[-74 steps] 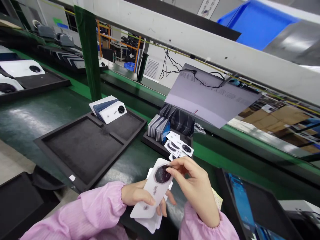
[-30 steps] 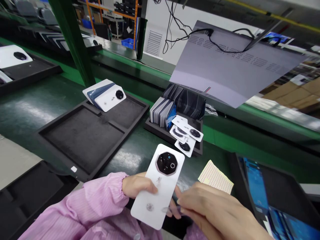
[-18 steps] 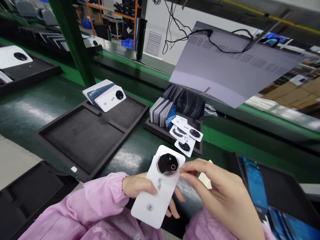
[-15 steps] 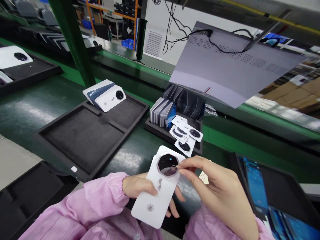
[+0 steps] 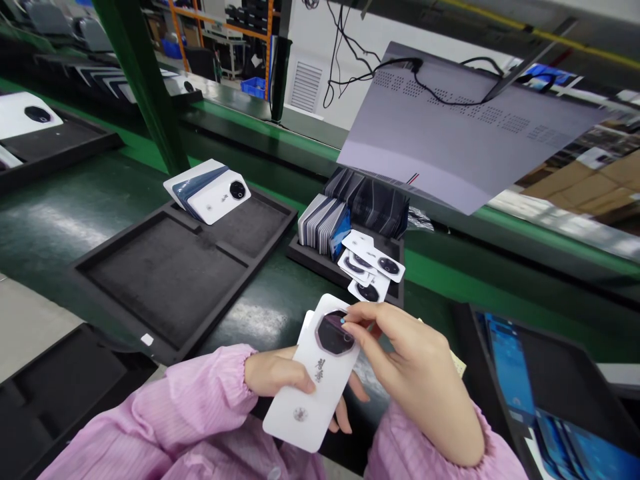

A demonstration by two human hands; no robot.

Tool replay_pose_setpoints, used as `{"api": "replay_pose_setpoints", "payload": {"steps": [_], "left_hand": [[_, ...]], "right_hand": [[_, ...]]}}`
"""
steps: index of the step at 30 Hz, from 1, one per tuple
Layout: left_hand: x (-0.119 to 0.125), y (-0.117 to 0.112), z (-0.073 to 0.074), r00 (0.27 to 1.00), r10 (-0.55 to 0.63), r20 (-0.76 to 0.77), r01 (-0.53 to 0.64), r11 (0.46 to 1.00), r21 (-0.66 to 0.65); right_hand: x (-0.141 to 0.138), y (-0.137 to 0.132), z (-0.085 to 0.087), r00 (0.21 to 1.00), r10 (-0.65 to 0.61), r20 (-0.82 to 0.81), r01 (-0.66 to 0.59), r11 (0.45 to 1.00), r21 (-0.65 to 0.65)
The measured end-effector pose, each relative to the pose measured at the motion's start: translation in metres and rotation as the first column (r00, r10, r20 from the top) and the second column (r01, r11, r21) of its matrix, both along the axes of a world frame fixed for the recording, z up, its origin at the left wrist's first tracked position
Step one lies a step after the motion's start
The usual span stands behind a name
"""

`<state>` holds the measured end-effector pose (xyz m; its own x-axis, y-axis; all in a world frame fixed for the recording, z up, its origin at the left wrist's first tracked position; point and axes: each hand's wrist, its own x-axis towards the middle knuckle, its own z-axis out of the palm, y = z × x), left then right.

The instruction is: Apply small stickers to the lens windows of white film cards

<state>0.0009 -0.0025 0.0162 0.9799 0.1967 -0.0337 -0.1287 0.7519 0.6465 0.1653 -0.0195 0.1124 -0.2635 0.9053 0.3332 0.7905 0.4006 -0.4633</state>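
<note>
My left hand (image 5: pixel 283 375) holds a white phone back panel (image 5: pixel 293 421), thumb on its face and fingers underneath. A dark camera window (image 5: pixel 334 335) with many sides lies near its upper end, above dark characters and a round emblem. Another white edge (image 5: pixel 305 323) shows behind the panel, so a second piece appears to lie under it. Over the camera window, my right hand (image 5: pixel 415 370) is closed in a thumb-and-finger pinch. A tiny blue dot (image 5: pixel 343 321) sits at the pinching fingertips; I cannot tell what it is made of.
A black tray (image 5: pixel 165 280) at left carries leaning panels (image 5: pixel 220 200). Ahead, a smaller black tray (image 5: pixel 320 263) holds a row of upright panels (image 5: pixel 320 223) and loose camera cards (image 5: pixel 385 263). Blue-filmed pieces (image 5: pixel 510 373) lie in a tray at right. A grey board (image 5: pixel 450 133) hangs above.
My right hand has shifted left and slightly up, from the camera window's right edge to the blue dot on it. The panel has tilted slightly, and more of the piece behind it shows.
</note>
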Motion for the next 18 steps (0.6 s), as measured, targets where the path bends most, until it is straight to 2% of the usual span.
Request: {"api": "replay_pose_setpoints", "payload": {"steps": [8, 13, 18], "left_hand": [[-0.002, 0.001, 0.009, 0.999, 0.035, 0.010, -0.035, 0.999, 0.021], [-0.001, -0.001, 0.005, 0.998, 0.052, 0.035, -0.052, 0.999, 0.008], [0.000, -0.001, 0.003, 0.997, 0.080, -0.010, -0.080, 0.997, 0.003]], "right_hand": [[0.001, -0.002, 0.001, 1.000, 0.014, -0.026, -0.013, 1.000, 0.028], [0.003, -0.008, 0.010, 0.994, 0.072, -0.080, -0.070, 0.997, 0.024], [0.006, -0.010, 0.013, 0.986, 0.078, -0.147, -0.077, 0.997, 0.013]]}}
